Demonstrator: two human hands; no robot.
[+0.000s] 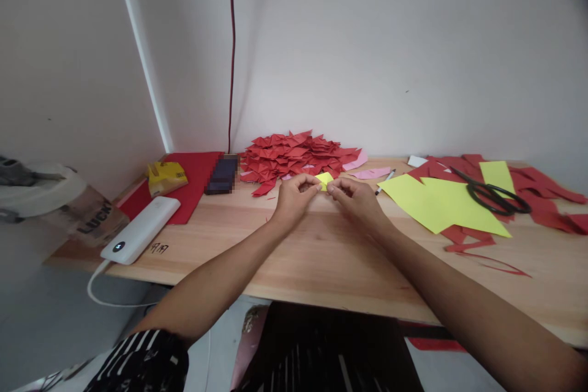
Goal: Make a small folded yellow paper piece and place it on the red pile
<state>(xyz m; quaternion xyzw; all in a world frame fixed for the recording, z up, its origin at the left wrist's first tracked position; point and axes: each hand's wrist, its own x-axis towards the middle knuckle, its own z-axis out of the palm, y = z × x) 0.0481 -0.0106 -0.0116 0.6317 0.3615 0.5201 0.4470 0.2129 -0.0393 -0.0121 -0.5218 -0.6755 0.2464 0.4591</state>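
Observation:
A small piece of yellow paper (pixel 325 178) is held up between my two hands over the middle of the desk. My left hand (pixel 296 196) pinches its left side between thumb and fingers. From the right, my right hand (pixel 356 196) pinches the same paper, its fingertips close to those of the left. The fingers cover much of the paper, so its folds cannot be made out. Just behind my hands lies a heap of folded red paper pieces (pixel 294 156).
Right of my hands lie a pen (pixel 386 181), a large yellow sheet (pixel 432 202), black-handled scissors (pixel 498 197) and red paper scraps (pixel 542 190). On the left are a white power bank (pixel 140 229), a yellow packet (pixel 166 177), red sheets (pixel 195 196) and a plastic cup (pixel 87 208).

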